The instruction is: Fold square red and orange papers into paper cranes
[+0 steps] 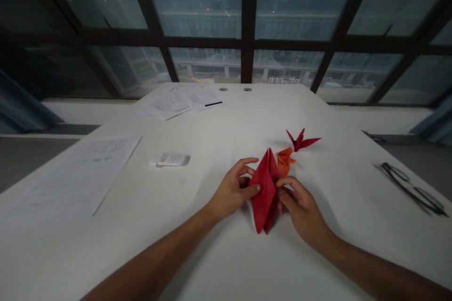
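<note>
No legible text anywhere. Clock positions from view center, all on the white table [219,263]:
- 8 o'clock: small white item [172,160], label has reddish and grey print, too blurred to read.
- 8 to 9 o'clock, farther out: large sheet [76,176], rows of print, unreadable.
- 10 o'clock: overlapping papers [176,102], print too small (one has a solid black bar at its edge, no readable characters).
</note>
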A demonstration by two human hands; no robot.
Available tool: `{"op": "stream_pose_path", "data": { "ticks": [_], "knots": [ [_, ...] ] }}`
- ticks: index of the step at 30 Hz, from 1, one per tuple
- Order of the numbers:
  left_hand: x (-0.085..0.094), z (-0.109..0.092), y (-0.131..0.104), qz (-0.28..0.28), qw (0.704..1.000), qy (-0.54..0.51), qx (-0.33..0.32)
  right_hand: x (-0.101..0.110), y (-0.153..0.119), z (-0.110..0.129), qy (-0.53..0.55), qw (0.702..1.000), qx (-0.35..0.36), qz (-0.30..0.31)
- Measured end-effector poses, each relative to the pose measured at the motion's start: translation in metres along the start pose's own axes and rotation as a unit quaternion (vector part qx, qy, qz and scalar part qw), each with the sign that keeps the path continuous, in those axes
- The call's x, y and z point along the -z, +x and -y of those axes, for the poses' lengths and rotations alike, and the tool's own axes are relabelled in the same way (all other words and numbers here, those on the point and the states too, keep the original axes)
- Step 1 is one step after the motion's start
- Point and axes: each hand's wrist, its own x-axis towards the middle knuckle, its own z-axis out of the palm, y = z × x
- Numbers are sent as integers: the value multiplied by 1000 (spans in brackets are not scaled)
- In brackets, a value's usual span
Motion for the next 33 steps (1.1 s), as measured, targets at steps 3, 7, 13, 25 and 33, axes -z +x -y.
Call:
{"op": "stream_pose_path", "data": {
  "ticks": [3, 7, 13, 25, 33],
  "knots": [
    [0, -1, 1, -21, 1000, 0, 13, 0, 0, 1, -7, 1000, 1, -9],
    [1, -4, 2, -19, 999, 32, 19, -1, 0, 3, -12, 1000, -10, -20],
    [1, -6, 1, 8, 999, 30, 22, -3, -2, 5, -25, 1000, 2, 8],
    [0, -10, -1, -22, 996, 75, 50, -1, -3, 14, -122, 984, 101, 81],
    [1, -5, 2, -90, 995, 20, 40, 1, -3, 6, -84, 993, 78, 27]
  ]
}}
